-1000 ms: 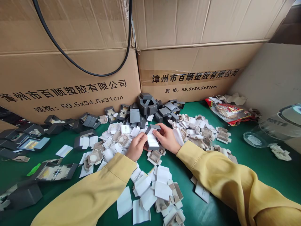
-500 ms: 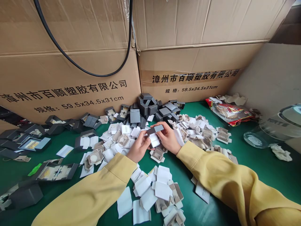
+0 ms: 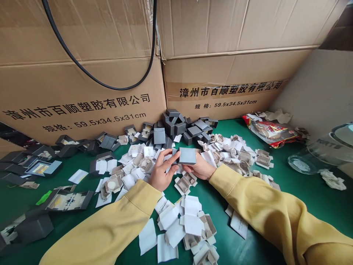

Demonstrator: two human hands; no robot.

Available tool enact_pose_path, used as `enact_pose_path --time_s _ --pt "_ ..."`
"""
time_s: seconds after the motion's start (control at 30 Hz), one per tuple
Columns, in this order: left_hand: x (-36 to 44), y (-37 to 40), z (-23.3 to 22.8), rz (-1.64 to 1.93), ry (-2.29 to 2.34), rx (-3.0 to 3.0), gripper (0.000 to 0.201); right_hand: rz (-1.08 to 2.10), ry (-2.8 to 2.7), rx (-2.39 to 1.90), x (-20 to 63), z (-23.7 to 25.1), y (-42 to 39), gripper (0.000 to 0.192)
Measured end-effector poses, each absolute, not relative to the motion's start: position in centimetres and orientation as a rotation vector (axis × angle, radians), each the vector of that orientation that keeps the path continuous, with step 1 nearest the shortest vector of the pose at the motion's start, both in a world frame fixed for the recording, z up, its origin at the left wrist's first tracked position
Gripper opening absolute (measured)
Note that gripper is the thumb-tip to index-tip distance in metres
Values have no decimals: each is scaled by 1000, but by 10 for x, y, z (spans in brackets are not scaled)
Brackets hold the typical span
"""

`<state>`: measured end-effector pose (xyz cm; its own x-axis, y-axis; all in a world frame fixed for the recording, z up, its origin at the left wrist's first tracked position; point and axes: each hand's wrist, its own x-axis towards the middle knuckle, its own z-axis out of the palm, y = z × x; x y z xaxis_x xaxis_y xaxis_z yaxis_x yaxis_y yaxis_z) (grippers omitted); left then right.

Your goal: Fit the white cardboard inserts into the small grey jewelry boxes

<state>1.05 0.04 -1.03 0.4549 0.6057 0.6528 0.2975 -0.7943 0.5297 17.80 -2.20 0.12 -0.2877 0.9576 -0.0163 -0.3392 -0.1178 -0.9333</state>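
A small dark grey box (image 3: 188, 156) is held between my two hands above the green tabletop, its flat grey face turned up. My left hand (image 3: 163, 170) grips its left end, with the fingers on the edge and the thumb below. My right hand (image 3: 200, 167) is closed round its right and lower side, partly hidden behind the box. Under and around the hands lie white paper cards (image 3: 168, 217) and folded grey-white cardboard inserts (image 3: 185, 182). More closed grey boxes (image 3: 172, 125) are heaped just beyond.
Open grey boxes (image 3: 68, 198) spread over the left side. Large brown cartons (image 3: 82, 81) wall off the back, with a black cable (image 3: 116, 88) hanging before them. A red snack bag (image 3: 273, 132), a clear jar (image 3: 303, 162) and crumpled tissue (image 3: 333, 179) lie at right.
The box has been turned in my hands, so its broad grey face now shows instead of the white inside. My left fingers have shifted onto its left edge.
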Motion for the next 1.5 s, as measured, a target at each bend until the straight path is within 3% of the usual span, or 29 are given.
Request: enact_pose_path --time_s 0.53,0.8,0.97,1.07,1.2,1.37,1.5 --pt "13 -1 -4 1526 546 2469 56 1655 -1010 -800 177 -5 -19 20" --pt "12 2 -5 1424 523 2465 53 1771 -1070 -696 181 -4 -18 43" --pt "10 2 -9 1393 581 2466 50 1491 -1178 -905 182 -2 -18 34" --pt "9 0 -6 1400 734 2492 43 1115 -1303 -1125 183 -6 -14 23" --pt "5 1 12 1438 922 2503 37 546 -1589 -1287 186 -13 -10 36" --pt "-17 31 39 1726 1234 2444 30 455 -1686 -1279 186 -19 -11 49" --pt "-44 63 45 1807 1646 2191 33 456 -1663 -1297 184 -20 -10 33"
